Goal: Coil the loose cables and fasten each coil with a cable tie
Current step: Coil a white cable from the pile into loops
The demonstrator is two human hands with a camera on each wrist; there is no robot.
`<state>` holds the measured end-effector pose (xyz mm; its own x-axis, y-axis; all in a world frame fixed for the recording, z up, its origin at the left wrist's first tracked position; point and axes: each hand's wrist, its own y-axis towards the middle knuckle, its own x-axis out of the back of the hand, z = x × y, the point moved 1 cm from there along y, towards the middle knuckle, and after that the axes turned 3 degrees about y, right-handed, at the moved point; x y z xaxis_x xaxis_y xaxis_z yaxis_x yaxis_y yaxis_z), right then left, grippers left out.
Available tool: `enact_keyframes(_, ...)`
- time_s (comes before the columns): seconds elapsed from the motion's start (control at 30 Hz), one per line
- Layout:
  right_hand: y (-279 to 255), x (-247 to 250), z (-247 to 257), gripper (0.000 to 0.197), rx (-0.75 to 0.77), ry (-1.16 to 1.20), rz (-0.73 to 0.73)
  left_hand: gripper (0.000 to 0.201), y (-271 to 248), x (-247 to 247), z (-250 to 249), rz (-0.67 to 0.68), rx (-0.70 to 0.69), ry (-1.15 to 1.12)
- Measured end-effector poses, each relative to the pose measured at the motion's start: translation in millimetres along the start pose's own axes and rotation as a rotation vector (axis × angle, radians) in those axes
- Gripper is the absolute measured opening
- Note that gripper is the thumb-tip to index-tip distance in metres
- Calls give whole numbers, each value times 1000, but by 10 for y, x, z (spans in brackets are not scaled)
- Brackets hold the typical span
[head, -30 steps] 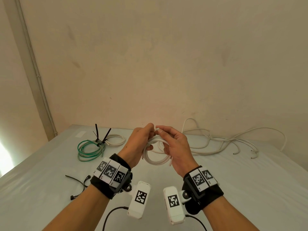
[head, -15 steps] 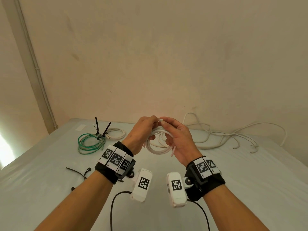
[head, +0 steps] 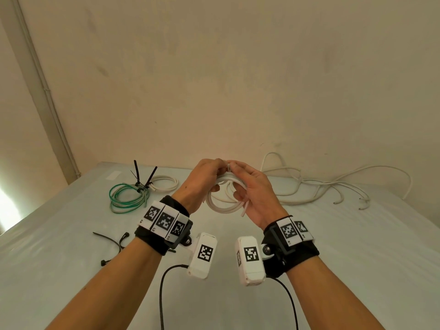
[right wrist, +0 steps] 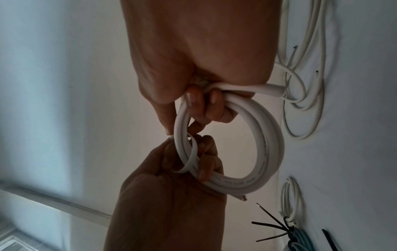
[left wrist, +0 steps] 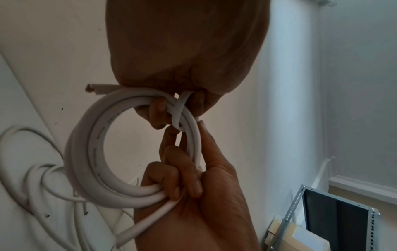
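Note:
Both hands hold a white cable coil up above the table. My left hand grips the coil's top left, fingers curled round the strands. My right hand grips its right side, and one stiff cable end sticks out below the palm. In the left wrist view a narrow white band crosses over the coil between the two hands. The right wrist view shows the same band looped round the coil. I cannot tell whether it is a tie or the cable's own end.
A green and white coil bound with black ties lies at the back left, next to a small white coil. Loose black cable ties lie at the left. A tangle of loose white cables runs along the wall at the back right.
Both hands keep their hold on the white coil and have risen a little. The fingertips have drawn closer together at the coil's top.

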<state>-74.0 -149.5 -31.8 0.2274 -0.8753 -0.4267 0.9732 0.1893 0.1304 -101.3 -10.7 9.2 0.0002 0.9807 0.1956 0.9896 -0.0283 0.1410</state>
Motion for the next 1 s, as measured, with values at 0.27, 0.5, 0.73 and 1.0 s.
enact_keyframes(0.27, -16, 36, 28, 17, 21, 1, 15, 40, -34, -108, -42, -54, -83, 73)
enact_keyframes(0.5, -38, 56, 14, 26, -6, 26, -41, 34, -35, -132, 27, -78, -78, 32)
enact_keyframes(0.73, -5, 78, 17, 14, 7, 11, -132, 18, -49, -140, 101, -75, -76, -75)
enact_keyframes(1.0, -44, 98, 74, 14, -2, 76, -118, 12, -17, -144, 223, -255, -384, 17)
